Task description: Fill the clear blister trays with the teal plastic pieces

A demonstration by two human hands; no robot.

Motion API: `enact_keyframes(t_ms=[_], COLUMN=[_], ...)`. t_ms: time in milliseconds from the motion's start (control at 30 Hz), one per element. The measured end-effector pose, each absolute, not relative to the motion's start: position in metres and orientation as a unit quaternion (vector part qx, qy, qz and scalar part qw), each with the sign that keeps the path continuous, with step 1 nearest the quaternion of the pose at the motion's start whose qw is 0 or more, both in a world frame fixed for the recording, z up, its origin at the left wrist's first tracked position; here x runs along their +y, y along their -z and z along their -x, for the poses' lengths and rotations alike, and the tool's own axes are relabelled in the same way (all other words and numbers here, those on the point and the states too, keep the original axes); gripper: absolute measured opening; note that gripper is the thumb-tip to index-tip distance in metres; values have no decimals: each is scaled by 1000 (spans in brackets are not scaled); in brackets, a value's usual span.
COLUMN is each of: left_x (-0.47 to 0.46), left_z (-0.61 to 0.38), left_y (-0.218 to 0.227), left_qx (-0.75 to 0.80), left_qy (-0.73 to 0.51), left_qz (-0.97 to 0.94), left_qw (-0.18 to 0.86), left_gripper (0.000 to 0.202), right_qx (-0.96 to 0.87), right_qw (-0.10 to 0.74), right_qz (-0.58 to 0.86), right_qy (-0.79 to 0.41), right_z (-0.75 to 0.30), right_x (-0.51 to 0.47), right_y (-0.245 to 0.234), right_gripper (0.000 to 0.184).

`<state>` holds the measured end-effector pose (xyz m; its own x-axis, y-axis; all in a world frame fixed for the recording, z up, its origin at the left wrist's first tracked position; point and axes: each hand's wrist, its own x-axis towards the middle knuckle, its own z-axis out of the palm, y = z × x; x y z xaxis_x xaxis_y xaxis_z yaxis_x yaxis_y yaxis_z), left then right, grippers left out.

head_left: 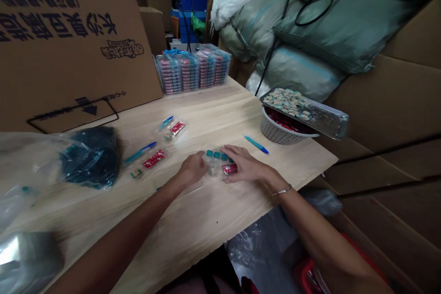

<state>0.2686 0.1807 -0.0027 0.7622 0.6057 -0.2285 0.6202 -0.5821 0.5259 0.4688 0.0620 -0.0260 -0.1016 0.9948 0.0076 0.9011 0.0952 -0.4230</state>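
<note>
Between my hands, on the wooden table (241, 211), lies a small clear plastic case (216, 163). A row of teal pieces (217, 155) runs along its far side, and a red patterned packet (228, 169) sits in its near right part. My left hand (193, 168) is closed at the case's left edge. Over the right side curves my right hand (243, 164), thumb by the red packet and fingers at the teal row, gripping the case. A blue pen (256, 144) lies just beyond my right hand. Part of the case is hidden by my fingers.
Two more filled clear cases, one with a red packet (154, 159), lie left. Stacked cases (193, 71) stand at the back. A grey basket (275, 131) carries a metal tray (327, 119) of small pieces. A dark-filled bag (91, 158) and large carton (69, 64) are left.
</note>
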Motion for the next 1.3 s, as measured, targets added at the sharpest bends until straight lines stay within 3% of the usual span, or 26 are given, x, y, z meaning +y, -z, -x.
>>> enact_keyframes(t_ms=[167, 267, 433, 500, 767, 867, 933, 1033, 1200, 1300], left_x=[168, 158, 148, 148, 175, 177, 176, 179, 196, 201], left_z=[-242, -238, -261, -269, -262, -265, -268, -256, -162, -104], left_y=[-2, 0, 2, 4, 16, 17, 13, -4, -38, -36], left_qx=[268, 233, 311, 316, 257, 238, 225, 223, 359, 459], left_qy=[25, 48, 21, 20, -16, 2, 22, 43, -35, -23], left_qz=[-940, -960, -936, -933, -952, -959, -962, -964, -931, -888], left_qw=[212, 150, 164, 174, 162, 153, 151, 139, 50, -10], left_gripper=[51, 53, 103, 107, 93, 78, 68, 69, 45, 31], right_qx=[-748, -765, -771, -760, -779, -786, -796, -806, -796, -797], right_qw=[112, 111, 78, 66, 56, 33, 22, 18, 27, 70], right_qz=[624, 595, 592, 609, 605, 600, 590, 579, 600, 599], right_qy=[-198, -220, -224, -215, -155, -145, -135, -118, -77, -39], right_z=[-479, -489, -490, -489, -494, -497, -500, -507, -500, -458], right_x=[68, 72, 78, 76, 67, 74, 77, 74, 58, 60], right_y=[18, 11, 7, 9, 10, 12, 17, 27, 35, 37], right_gripper=[97, 91, 86, 86, 96, 100, 102, 103, 100, 92])
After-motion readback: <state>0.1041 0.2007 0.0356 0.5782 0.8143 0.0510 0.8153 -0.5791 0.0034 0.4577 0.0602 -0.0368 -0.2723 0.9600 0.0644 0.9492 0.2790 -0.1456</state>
